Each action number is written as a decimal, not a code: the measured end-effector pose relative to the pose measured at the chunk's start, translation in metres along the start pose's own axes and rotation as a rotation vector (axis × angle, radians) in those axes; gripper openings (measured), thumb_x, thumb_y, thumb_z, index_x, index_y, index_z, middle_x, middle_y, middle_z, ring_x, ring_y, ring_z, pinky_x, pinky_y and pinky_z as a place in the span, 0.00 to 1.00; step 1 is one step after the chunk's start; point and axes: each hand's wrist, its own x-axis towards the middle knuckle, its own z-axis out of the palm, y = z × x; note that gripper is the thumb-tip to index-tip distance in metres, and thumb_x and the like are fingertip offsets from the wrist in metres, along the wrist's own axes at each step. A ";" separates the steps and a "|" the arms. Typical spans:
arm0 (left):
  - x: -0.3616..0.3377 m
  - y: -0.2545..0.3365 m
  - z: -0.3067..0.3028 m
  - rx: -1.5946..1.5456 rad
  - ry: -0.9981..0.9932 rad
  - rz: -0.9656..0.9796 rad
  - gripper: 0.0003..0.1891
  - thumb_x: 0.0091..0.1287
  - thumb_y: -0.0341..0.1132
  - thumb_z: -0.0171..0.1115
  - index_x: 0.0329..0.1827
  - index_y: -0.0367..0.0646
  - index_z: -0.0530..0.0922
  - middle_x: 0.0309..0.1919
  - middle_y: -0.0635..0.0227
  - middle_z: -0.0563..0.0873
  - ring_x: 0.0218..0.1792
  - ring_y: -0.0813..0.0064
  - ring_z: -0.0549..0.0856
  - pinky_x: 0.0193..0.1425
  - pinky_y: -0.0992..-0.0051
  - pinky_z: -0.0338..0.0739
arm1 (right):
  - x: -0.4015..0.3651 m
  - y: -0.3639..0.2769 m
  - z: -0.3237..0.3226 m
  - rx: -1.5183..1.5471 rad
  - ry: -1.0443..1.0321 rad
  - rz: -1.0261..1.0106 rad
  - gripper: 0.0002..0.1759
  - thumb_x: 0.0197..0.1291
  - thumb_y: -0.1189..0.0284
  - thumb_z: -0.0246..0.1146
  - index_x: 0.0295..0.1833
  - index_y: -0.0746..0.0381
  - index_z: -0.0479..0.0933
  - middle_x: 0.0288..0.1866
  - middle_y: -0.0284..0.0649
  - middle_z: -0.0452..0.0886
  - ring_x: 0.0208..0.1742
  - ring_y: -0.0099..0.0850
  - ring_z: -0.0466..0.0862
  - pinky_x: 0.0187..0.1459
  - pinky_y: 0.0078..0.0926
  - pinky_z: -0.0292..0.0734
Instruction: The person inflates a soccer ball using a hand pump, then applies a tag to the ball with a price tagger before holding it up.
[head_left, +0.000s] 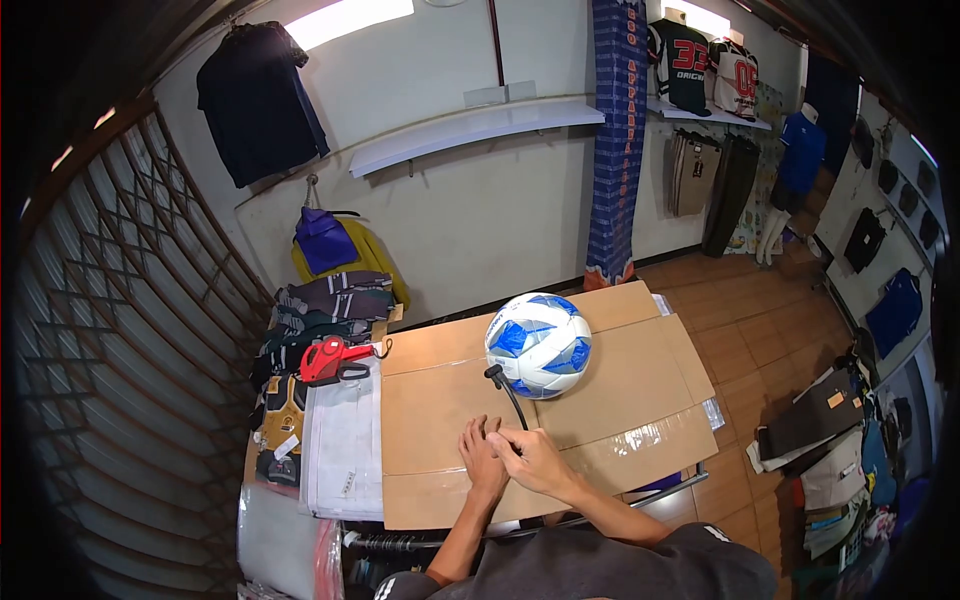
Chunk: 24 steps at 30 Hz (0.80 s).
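Note:
My right hand [535, 462] is closed around the lower end of a black hose [516, 405] with a T-shaped head. That head points up and left, just in front of a white and blue soccer ball [540, 346], and overlaps its lower left edge in this view. My left hand [483, 455] rests low over the cardboard [430, 400], close beside the right hand, its fingers stretched out and apart. The ball sits on the flattened cardboard beyond both hands.
To the left, a red price label gun [334, 360] lies on white wrapped packs [342, 440], beside folded clothes [335, 305]. A metal rail [640, 500] runs along the table's near edge. Piled clothes [830, 450] stand at the right, across the tiled floor.

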 end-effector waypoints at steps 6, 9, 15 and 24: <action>0.002 -0.004 0.004 0.006 -0.013 0.004 0.30 0.73 0.47 0.66 0.76 0.47 0.76 0.77 0.52 0.72 0.83 0.47 0.62 0.86 0.41 0.50 | -0.008 -0.083 -0.055 0.170 -0.042 -0.007 0.14 0.77 0.69 0.65 0.41 0.70 0.82 0.26 0.59 0.78 0.22 0.53 0.77 0.27 0.41 0.72; 0.003 -0.001 0.002 0.010 -0.020 -0.002 0.29 0.73 0.46 0.66 0.76 0.47 0.75 0.77 0.51 0.72 0.83 0.46 0.62 0.85 0.40 0.50 | -0.001 -0.066 -0.042 0.111 -0.002 -0.044 0.16 0.80 0.71 0.61 0.38 0.70 0.82 0.23 0.49 0.79 0.22 0.35 0.80 0.28 0.33 0.75; 0.004 0.009 -0.008 0.018 -0.050 -0.033 0.29 0.76 0.48 0.61 0.77 0.47 0.75 0.77 0.51 0.72 0.83 0.47 0.62 0.85 0.42 0.50 | 0.005 -0.013 -0.004 0.044 0.099 -0.040 0.18 0.81 0.71 0.60 0.36 0.71 0.81 0.23 0.51 0.81 0.22 0.32 0.81 0.29 0.35 0.77; 0.000 0.000 0.001 0.000 -0.020 -0.005 0.30 0.74 0.48 0.63 0.77 0.49 0.75 0.77 0.53 0.71 0.83 0.47 0.62 0.85 0.40 0.50 | -0.004 0.014 0.013 -0.006 0.070 0.013 0.18 0.80 0.69 0.63 0.37 0.71 0.80 0.23 0.51 0.79 0.21 0.31 0.72 0.28 0.36 0.72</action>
